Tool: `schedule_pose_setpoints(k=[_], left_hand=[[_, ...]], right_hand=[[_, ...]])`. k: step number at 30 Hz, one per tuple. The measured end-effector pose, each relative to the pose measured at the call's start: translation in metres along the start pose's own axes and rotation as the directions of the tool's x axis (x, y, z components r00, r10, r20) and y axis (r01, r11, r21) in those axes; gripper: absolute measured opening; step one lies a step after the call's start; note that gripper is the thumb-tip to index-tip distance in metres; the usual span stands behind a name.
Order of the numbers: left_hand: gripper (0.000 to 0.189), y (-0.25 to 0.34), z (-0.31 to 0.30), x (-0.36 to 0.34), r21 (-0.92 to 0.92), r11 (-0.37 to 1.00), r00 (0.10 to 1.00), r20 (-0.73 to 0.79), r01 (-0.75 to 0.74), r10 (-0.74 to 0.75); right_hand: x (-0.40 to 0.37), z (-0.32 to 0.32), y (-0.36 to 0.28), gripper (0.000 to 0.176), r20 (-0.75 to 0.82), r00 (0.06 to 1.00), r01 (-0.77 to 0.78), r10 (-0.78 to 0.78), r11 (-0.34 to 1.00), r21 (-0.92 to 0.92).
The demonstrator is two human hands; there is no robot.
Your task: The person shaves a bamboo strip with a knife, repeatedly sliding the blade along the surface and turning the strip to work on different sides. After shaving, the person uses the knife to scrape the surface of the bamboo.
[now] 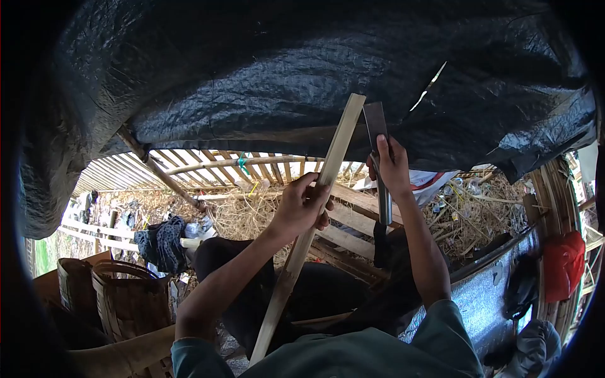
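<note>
My left hand [297,206] is closed around the middle of a long, pale strip of bamboo or wood [340,138]. The strip slants from near my lap up to the right. My right hand [392,165] grips a broad-bladed knife [375,120], its dark, square-ended blade pointing up beside the strip's top end, with a narrow gap between them. Below the fist, the knife's shiny metal lower part [384,205] hangs toward my knee. Part of the knife is hidden by my fingers.
Black plastic sheeting [271,82] hangs across the front, with a slatted fence [214,167] beneath it. Straw litter [249,217] and wooden planks [346,230] lie below. Curved bark-like pieces [129,296] stand left; a red bag [563,266] hangs right.
</note>
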State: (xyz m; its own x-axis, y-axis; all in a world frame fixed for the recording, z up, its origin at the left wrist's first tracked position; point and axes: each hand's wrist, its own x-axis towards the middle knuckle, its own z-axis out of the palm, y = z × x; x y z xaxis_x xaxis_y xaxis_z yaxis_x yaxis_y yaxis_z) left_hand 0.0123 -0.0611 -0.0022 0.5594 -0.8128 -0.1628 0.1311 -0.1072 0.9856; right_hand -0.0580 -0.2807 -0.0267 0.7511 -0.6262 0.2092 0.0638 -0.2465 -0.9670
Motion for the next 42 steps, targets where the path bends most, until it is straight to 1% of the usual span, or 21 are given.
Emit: schedule_pose_setpoints(k=[2, 6, 9, 10, 13, 14, 17, 20, 23, 24, 26, 29, 32, 35, 36, 38, 39, 40, 42], left_hand=[[0.023, -0.005, 0.006, -0.005, -0.001, 0.996, 0.996, -0.036, -0.087, 0.087], [0.019, -0.009, 0.012, -0.005, -0.070, 0.989, 0.992, 0.007, -0.128, 0.129], [0.025, -0.016, 0.017, -0.006, 0.034, 0.981, 0.982, 0.008, -0.189, 0.189], [0.022, -0.016, 0.019, -0.008, 0.055, 0.973, 0.975, 0.017, -0.223, 0.223], [0.020, -0.020, 0.024, -0.010, 0.194, 0.936, 0.955, 0.019, -0.293, 0.295], [0.024, -0.025, 0.023, -0.009, 0.276, 0.914, 0.951, 0.011, -0.299, 0.308], [0.040, -0.024, 0.019, -0.009, 0.579, 0.713, 0.886, 0.034, -0.394, 0.462], [0.056, -0.030, 0.019, -0.010, 0.526, 0.742, 0.885, 0.043, -0.415, 0.464], [0.062, -0.030, 0.018, -0.013, 0.491, 0.771, 0.903, 0.086, -0.406, 0.421], [0.062, -0.029, 0.018, -0.014, 0.505, 0.768, 0.908, 0.084, -0.394, 0.411], [0.063, -0.027, 0.017, -0.013, 0.533, 0.759, 0.914, 0.079, -0.375, 0.397], [0.065, -0.027, 0.016, -0.015, 0.611, 0.671, 0.878, 0.087, -0.421, 0.472], [0.067, -0.031, 0.010, -0.013, 0.559, 0.747, 0.911, 0.034, -0.359, 0.412], [0.068, -0.034, 0.007, -0.012, 0.569, 0.711, 0.877, 0.039, -0.414, 0.479], [0.068, -0.034, 0.008, -0.012, 0.579, 0.705, 0.880, 0.047, -0.410, 0.473], [0.068, -0.030, 0.011, -0.014, 0.573, 0.708, 0.883, 0.061, -0.412, 0.465], [0.068, -0.028, 0.013, -0.015, 0.569, 0.711, 0.885, 0.067, -0.414, 0.462], [0.068, -0.027, 0.015, -0.015, 0.550, 0.724, 0.886, 0.069, -0.417, 0.458], [0.069, -0.032, 0.014, -0.012, 0.556, 0.716, 0.883, 0.072, -0.422, 0.464]], right_hand=[[0.007, -0.009, 0.003, 0.043, -0.013, 1.000, 0.002, -0.003, 0.998, -0.060], [0.012, -0.014, 0.000, 0.042, -0.008, 1.000, -0.007, 0.007, 0.997, -0.072], [0.017, -0.017, -0.002, 0.041, -0.011, 1.000, -0.005, 0.004, 0.996, -0.086], [0.019, -0.019, -0.002, 0.040, -0.018, 1.000, -0.006, 0.004, 0.995, -0.099], [0.021, -0.026, -0.005, 0.039, -0.006, 1.000, 0.007, -0.008, 0.984, -0.176], [0.021, -0.028, -0.006, 0.039, 0.004, 1.000, 0.015, -0.015, 0.978, -0.207], [0.015, -0.028, -0.007, 0.037, 0.052, 0.999, 0.000, 0.013, 0.968, -0.249], [0.010, -0.025, -0.007, 0.035, 0.111, 0.993, 0.012, 0.028, 0.941, -0.339], [0.006, -0.021, -0.009, 0.033, 0.096, 0.993, -0.031, 0.062, 0.953, -0.301], [0.005, -0.021, -0.009, 0.033, 0.099, 0.993, -0.032, 0.064, 0.954, -0.298], [0.005, -0.020, -0.008, 0.033, 0.106, 0.992, -0.028, 0.062, 0.956, -0.293], [-0.001, -0.017, -0.011, 0.033, 0.156, 0.982, -0.069, 0.111, 0.966, -0.251], [-0.010, -0.018, -0.020, 0.034, 0.422, 0.896, 0.013, 0.134, 0.944, -0.328], [-0.015, -0.013, -0.012, 0.035, 0.420, 0.906, 0.217, -0.060, 0.916, -0.337], [-0.012, -0.012, -0.008, 0.036, 0.339, 0.936, 0.201, -0.094, 0.933, -0.297], [-0.004, -0.014, -0.008, 0.034, 0.158, 0.987, 0.083, -0.031, 0.937, -0.339], [-0.001, -0.015, -0.009, 0.034, 0.067, 0.998, 0.023, 0.001, 0.935, -0.353], [0.000, -0.015, -0.007, 0.033, 0.050, 0.999, 0.032, -0.016, 0.934, -0.355], [0.000, -0.017, 0.002, 0.032, 0.160, 0.977, 0.192, -0.141, 0.904, -0.382]])
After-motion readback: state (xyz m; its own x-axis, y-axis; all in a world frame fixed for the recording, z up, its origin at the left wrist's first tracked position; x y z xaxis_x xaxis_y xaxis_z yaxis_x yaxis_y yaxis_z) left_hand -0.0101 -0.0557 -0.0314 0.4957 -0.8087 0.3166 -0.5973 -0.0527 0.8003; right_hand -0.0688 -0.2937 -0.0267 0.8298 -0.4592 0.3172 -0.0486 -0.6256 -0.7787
